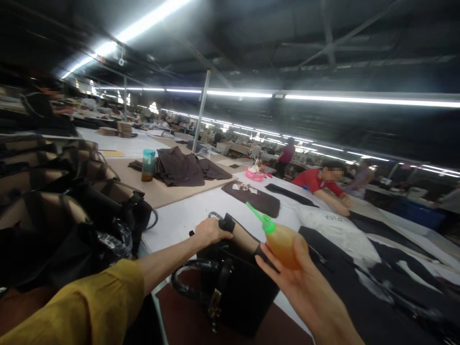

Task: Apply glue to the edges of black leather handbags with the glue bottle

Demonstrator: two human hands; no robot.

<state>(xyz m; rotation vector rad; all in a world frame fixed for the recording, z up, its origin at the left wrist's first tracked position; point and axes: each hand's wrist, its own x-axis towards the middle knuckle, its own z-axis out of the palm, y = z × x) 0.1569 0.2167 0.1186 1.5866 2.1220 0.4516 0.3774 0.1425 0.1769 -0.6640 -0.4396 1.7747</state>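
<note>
- The left hand [210, 231] has its fingers closed on the near-left end of the opening of a black bag [237, 287], the thumb pressed along the dark rim.
- The right hand [305, 287] grips a squeeze bottle [285, 245] between thumb and fingers; its body is amber, and its green nozzle [257, 215] points up and to the left.
- The fingertips of that right hand come close to the bag's other end — whether they touch it, I cannot tell.
- The black bag sits on the counter [179, 218] in front of the person, over a dark reddish-brown sheet [179, 318], its mouth showing a beige lining [246, 235].
- A looped handle [196, 264], seemingly wrapped in clear film, sticks out from the bag's near side beside gold-coloured hardware [214, 304].
- To the left stands a crowd of other black bags [46, 230] with beige insides.
- Beyond the hands, a teal-lidded jar [147, 165] stands next to a heap of dark brown pieces [181, 167].
- A dark panel [264, 201] bearing small white scraps lies nearer, with a pink basket [254, 175] behind it.
- On the right, black material [334, 268] spreads under and around a white bag [336, 235] — past it, a co-worker in a red top [311, 182] leans over the work surface.
</note>
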